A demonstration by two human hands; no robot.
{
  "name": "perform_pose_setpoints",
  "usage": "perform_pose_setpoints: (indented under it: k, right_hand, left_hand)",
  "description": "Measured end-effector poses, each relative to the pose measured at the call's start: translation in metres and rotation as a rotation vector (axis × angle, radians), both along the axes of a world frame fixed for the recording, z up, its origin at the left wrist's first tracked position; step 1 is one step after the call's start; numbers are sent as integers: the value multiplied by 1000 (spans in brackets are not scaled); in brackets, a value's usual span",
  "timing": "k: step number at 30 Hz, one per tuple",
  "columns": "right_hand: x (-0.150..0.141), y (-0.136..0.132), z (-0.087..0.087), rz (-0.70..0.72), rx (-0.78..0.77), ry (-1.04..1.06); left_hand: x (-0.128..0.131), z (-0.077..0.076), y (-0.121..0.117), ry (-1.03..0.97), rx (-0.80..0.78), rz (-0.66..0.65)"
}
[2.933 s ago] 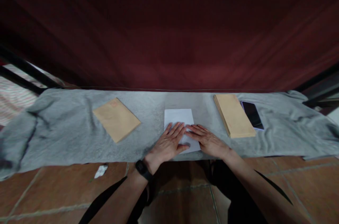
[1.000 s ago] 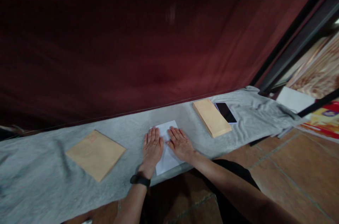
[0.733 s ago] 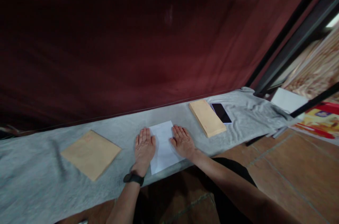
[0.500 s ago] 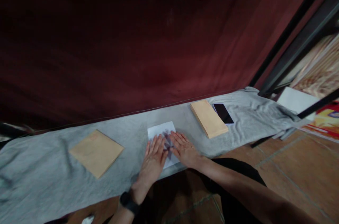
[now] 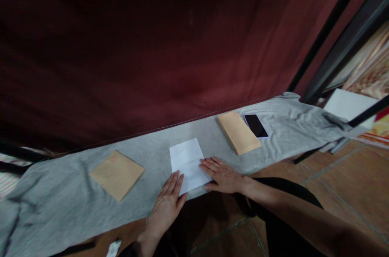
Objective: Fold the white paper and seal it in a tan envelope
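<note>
A white sheet of paper (image 5: 187, 161) with a faint crease across it lies flat on the grey cloth, close to the front edge. My left hand (image 5: 167, 198) rests at the paper's lower left edge, fingers stretched out flat. On the right edge of the sheet lie the fingertips of my right hand (image 5: 221, 174), which is spread with its palm down. Neither hand grips anything. To the right is a thick stack of brown envelopes (image 5: 238, 132), and to the left lies another brown envelope (image 5: 118, 175), turned like a diamond.
A dark phone (image 5: 255, 125) lies beside the envelope stack. The grey cloth (image 5: 60, 196) covers a long narrow bench, rumpled at both ends. Behind it rises a dark red wall (image 5: 182, 54). Black metal bars (image 5: 331, 26) stand at the right, above a tiled floor (image 5: 343, 184).
My hands have moved apart from the middle of the paper, the left toward its lower left edge and the right toward its right edge. More of the sheet now shows.
</note>
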State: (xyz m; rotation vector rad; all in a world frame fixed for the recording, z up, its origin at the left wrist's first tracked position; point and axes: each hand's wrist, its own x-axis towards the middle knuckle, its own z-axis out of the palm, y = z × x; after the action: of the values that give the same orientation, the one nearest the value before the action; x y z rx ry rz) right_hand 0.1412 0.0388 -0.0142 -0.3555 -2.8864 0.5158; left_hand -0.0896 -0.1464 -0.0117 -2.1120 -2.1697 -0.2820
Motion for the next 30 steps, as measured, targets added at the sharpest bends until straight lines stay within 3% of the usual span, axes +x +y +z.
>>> perform_pose_setpoints:
  k: [6, 11, 16, 22, 30]
  right_hand:
    - [-2, 10, 14, 44, -99, 53]
    - [-11, 22, 26, 53, -129, 91]
    - [-30, 28, 33, -217, -220, 24]
    - [-67, 37, 30, -517, -247, -41]
    - [-92, 44, 26, -693, -147, -159]
  left_hand:
    - [-12, 15, 10, -276, -75, 5]
    - [-25, 24, 26, -684, -23, 261]
    - [-33, 21, 49, -933, 112, 386]
    - [-39, 16, 73, -914, 266, 431]
    - [-44, 18, 98, -878, 262, 577]
